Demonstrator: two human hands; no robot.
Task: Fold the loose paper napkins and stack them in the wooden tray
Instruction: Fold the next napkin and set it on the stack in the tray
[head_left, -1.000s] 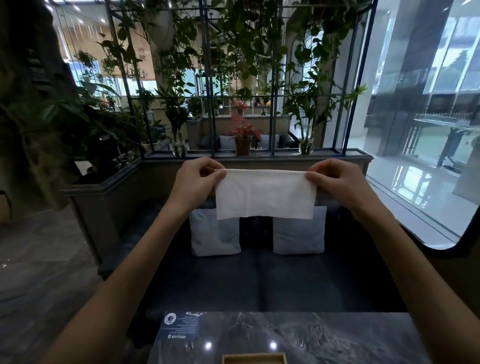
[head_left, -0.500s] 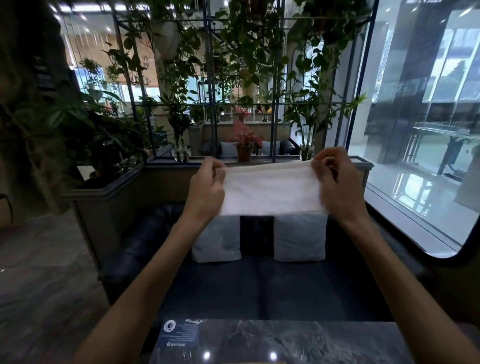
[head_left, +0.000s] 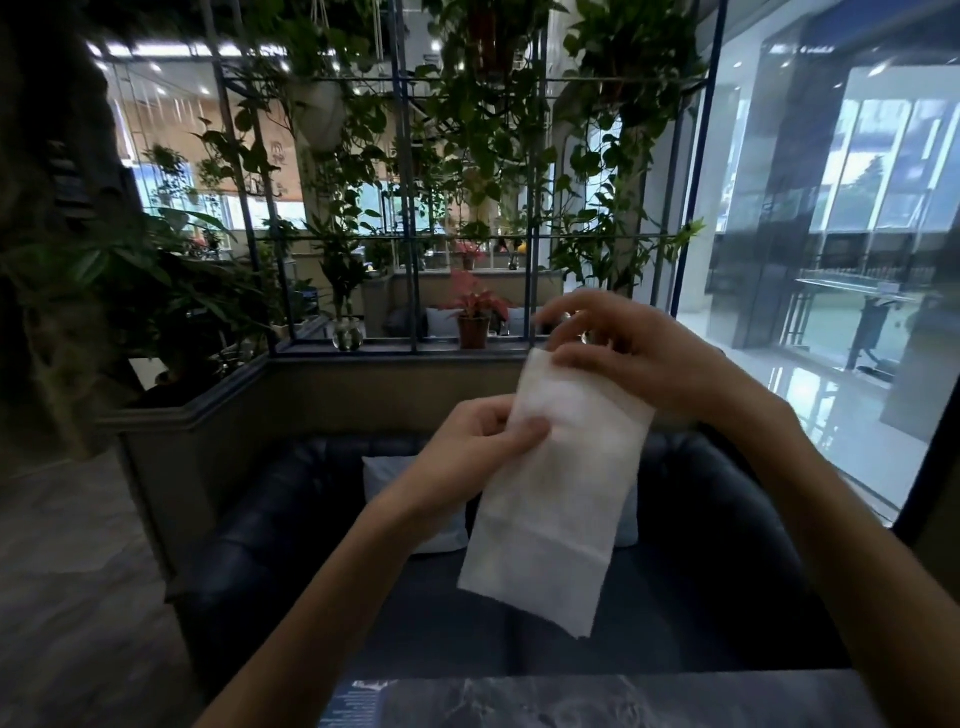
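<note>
While the napkin (head_left: 556, 493) hangs in the air above the dark sofa (head_left: 291, 509), well clear of the marbled bench (head_left: 623, 701) at the bottom of the view, both hands are on its upper part and close together. The left hand (head_left: 478, 441) pinches the left edge, thumb pressed on the front of the sheet. The right hand (head_left: 634, 358) touches the top right corner, but its fingers are blurred, so I cannot tell whether it truly pinches the paper or only rests on it. The napkin falls as a long, narrow strip with faint cross-creases, its lower end dangling free and tilted to the right. It looks very light, soft and limp: it will sag wherever it is unsupported, crumple under a hard squeeze and tear if tugged. For the next fold, the likely best hold is light fingertip pinches at the corners, bringing the free bottom edge up to meet the top. The wooden tray is not in view.
</note>
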